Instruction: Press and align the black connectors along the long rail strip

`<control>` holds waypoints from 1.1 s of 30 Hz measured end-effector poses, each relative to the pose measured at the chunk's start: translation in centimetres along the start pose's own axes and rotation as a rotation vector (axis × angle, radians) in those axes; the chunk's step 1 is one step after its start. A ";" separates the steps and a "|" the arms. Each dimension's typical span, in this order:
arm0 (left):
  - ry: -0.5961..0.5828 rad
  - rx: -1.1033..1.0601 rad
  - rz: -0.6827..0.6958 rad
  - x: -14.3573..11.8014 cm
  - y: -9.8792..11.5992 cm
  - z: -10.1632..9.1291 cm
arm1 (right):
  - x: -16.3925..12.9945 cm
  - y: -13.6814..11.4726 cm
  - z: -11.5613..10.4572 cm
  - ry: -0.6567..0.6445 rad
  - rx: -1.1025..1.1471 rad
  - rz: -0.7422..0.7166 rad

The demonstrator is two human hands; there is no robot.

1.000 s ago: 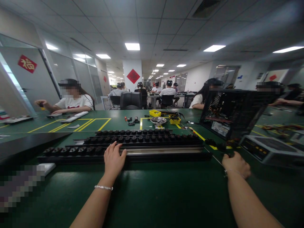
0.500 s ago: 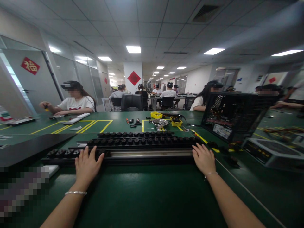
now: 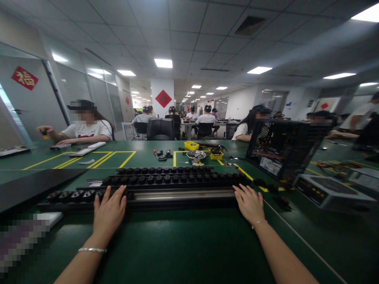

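Long black rack (image 3: 166, 185) of round knobs lies across centre of frame on green matte desk (image 3: 183, 244). Left hand (image 3: 109, 211) and right hand (image 3: 249, 203) flat, fingers spread, on its near rail, 1 at each end. Open computer case (image 3: 281, 148) right. Steel bowl (image 3: 196, 154), yellow trays behind. Lower left blurred.

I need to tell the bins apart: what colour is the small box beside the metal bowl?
Yellow box, left of the bowl, clearest in the head view.

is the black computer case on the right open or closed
Open. The computer case stands on the green table with its side panel off, boards and cables showing inside.
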State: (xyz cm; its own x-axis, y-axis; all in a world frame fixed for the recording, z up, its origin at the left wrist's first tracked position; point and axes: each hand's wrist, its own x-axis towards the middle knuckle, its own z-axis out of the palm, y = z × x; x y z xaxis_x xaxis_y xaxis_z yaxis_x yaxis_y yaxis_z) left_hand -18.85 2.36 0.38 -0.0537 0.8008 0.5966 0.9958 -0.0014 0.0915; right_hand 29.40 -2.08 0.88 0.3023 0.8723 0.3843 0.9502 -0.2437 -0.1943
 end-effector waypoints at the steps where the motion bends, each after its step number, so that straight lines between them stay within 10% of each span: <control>1: 0.001 0.001 0.003 0.0 0.0 0.0 | 0.0 0.0 0.0 -0.004 -0.001 -0.007; 33: -0.103 -0.003 0.204 -0.7 1.7 -0.1 | -0.1 -0.7 -0.7 -0.135 -0.045 -0.226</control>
State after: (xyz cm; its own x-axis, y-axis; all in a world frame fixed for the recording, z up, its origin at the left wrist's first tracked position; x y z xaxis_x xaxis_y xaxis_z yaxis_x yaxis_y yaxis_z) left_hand -17.16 1.77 0.22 0.1563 0.8405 0.5188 0.9851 -0.1708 -0.0200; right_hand 28.73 -2.30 1.57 0.0720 0.9545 0.2892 0.9958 -0.0523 -0.0755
